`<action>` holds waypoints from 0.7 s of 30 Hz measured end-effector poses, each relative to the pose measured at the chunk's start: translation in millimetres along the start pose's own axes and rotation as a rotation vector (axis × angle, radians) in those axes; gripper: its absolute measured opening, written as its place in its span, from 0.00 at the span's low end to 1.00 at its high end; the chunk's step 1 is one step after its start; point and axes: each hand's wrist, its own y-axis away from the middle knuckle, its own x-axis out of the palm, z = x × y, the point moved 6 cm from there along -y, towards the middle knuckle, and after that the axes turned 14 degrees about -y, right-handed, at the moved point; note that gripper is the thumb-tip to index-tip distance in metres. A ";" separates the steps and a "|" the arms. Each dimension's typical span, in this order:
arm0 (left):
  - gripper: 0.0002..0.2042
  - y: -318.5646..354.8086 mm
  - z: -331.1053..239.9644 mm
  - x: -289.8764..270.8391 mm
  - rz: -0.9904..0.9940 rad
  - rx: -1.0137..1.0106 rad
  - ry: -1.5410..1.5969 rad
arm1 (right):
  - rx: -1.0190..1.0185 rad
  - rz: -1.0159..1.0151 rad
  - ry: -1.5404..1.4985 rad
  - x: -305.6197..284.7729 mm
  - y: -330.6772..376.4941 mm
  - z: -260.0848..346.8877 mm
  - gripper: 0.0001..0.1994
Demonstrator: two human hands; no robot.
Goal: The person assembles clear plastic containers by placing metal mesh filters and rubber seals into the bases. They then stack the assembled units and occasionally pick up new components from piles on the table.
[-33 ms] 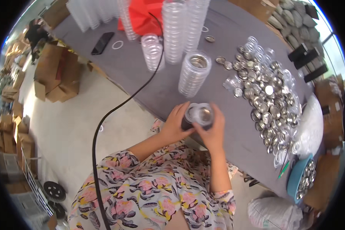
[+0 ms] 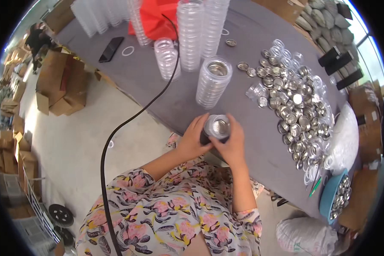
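Near the table's close edge, both hands curl around a round clear plastic lid with a silver metal disc set in its middle. Below it shows a dark round piece, mostly covered by my fingers. My left hand is closed along the left side. My right hand grips the other side, its thumb pressed at the near rim. Just beyond stands a stack of clear plastic lids, with a silver disc in the top one. To the right spreads a heap of silver metal discs and clear lids.
Tall stacks of clear lids stand at the back beside a red bag. A black cable crosses the view. A phone lies back left. A blue basin of metal pieces and a white bag sit at right.
Between my hands, two overlapping round shapes have become one, with the silver disc centred in the clear lid. My right fingers have drawn in closer around it. The whole view has shifted slightly.
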 end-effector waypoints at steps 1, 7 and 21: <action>0.40 -1.6 2.1 0.2 0.014 -0.023 0.025 | 0.058 0.048 -0.081 9.0 -5.3 -6.0 0.39; 0.42 0.0 21.4 6.9 0.095 -0.108 0.170 | 0.006 0.058 -0.011 22.1 -3.9 -8.3 0.39; 0.40 11.7 15.9 -8.5 -0.002 0.089 0.002 | -0.353 -0.313 -0.164 -55.8 -81.9 91.8 0.43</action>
